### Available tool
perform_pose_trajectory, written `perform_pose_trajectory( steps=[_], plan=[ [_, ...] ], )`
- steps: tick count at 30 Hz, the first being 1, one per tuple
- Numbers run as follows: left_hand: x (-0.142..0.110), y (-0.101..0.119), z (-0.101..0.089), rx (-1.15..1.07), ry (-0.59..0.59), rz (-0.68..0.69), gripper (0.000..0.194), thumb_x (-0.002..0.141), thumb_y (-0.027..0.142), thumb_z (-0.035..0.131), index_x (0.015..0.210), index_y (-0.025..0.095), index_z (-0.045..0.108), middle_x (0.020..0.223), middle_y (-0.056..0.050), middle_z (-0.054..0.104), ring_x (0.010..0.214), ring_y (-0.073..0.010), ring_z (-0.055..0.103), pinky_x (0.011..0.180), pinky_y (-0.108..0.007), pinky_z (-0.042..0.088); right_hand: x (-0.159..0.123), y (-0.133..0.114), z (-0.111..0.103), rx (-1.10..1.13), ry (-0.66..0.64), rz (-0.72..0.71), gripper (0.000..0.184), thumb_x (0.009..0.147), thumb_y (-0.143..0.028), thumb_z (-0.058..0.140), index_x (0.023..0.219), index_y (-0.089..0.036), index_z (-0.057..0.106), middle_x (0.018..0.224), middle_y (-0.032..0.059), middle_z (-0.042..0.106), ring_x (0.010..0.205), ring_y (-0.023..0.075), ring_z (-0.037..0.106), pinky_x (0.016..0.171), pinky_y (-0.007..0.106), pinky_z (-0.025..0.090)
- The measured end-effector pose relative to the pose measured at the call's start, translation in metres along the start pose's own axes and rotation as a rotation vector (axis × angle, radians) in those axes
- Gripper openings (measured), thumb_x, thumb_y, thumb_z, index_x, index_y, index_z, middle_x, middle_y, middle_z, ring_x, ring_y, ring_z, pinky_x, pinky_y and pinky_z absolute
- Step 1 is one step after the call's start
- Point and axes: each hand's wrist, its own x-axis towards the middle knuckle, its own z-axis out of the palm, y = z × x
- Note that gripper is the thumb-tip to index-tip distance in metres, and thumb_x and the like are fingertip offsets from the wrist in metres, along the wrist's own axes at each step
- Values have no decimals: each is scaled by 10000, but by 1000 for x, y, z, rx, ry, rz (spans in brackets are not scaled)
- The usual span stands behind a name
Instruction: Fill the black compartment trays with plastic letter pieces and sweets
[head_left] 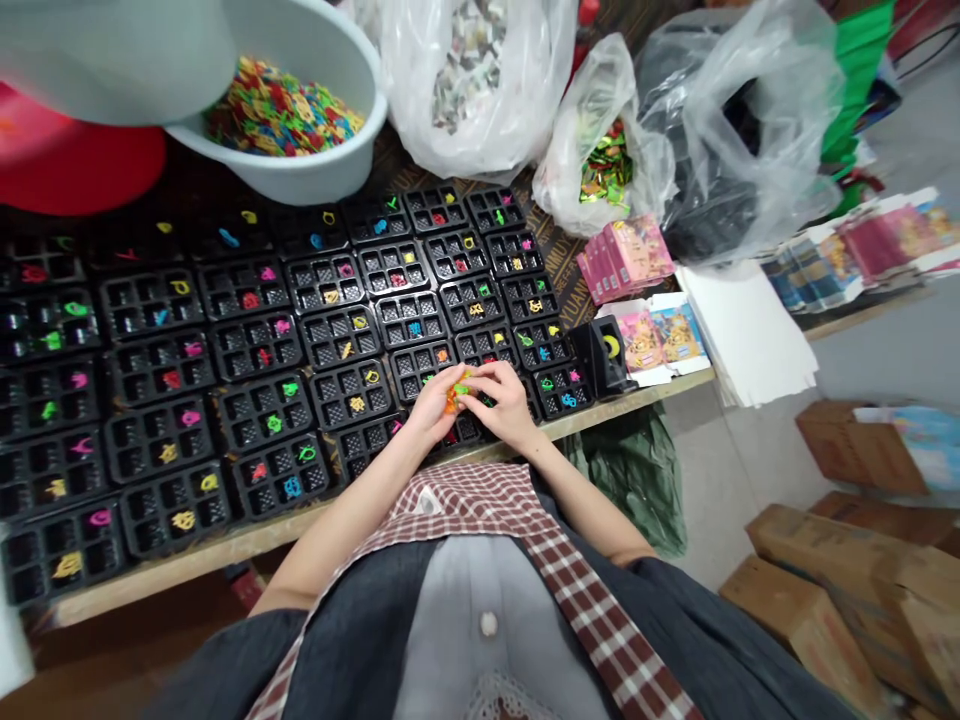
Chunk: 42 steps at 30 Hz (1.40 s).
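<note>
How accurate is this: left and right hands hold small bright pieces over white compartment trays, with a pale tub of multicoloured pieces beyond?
Wrong colour: the head view shows black compartment trays, not white. The left hand and right hand do hold small bright pieces, with the pale tub beyond.

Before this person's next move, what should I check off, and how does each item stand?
- Left hand and right hand both in view: ok, close together.
- Small pieces at the fingers: ok, orange and green show.
- Exact piece count there: cannot tell, fingers hide some.
- Black trays laid out: ok, in rows.
- Unblocked view of trays beneath the hands: not ok, partly covered.
- Grey basin stocked: ok, multicoloured pieces inside.
</note>
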Motion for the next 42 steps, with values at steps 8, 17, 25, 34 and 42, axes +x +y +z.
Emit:
perform_pose_trajectory(
  steps=[8, 17, 25, 34, 42],
  plan=[
    [14, 23, 4, -10, -3, -48, 76, 688, 107, 707, 694, 112, 632, 602, 0, 616, 463, -43, 524, 383, -117, 319, 33, -5, -9, 137, 50, 162, 109, 883, -291, 651, 875, -226, 738, 870, 30, 694, 823, 171, 630, 781, 336, 524],
    [26, 48, 0, 144, 101, 215, 191, 613, 216, 760, 718, 134, 623, 630, -25, 647, 483, -69, 536, 409, -147, 296, 57, 49, 15, -17, 10, 332, 103, 832, -234, 658, 766, -201, 730, 780, 33, 684, 732, 171, 605, 724, 314, 497],
    [28, 62, -7, -44, 55, 161, 167, 714, 279, 642, 719, 112, 653, 633, -58, 647, 483, -70, 535, 379, -140, 282, 64, 58, 4, -30, 111, 383, 153, 861, -279, 630, 846, -197, 758, 825, 43, 674, 738, 163, 606, 653, 289, 480],
    [22, 70, -15, -77, 34, 128, 139, 636, 136, 701, 766, 124, 650, 656, -36, 656, 478, -53, 536, 369, -112, 262, 50, 62, 2, -146, -9, 357, 133, 824, -277, 666, 901, -209, 749, 874, 41, 638, 811, 178, 606, 758, 318, 503],
    [25, 68, -17, -80, 36, 97, 124, 698, 204, 718, 743, 125, 634, 641, -28, 631, 466, -47, 521, 369, -123, 265, 47, 69, 0, -324, -85, 384, 71, 808, -233, 656, 781, -201, 713, 801, 38, 583, 811, 204, 590, 783, 347, 487]
  ],
)
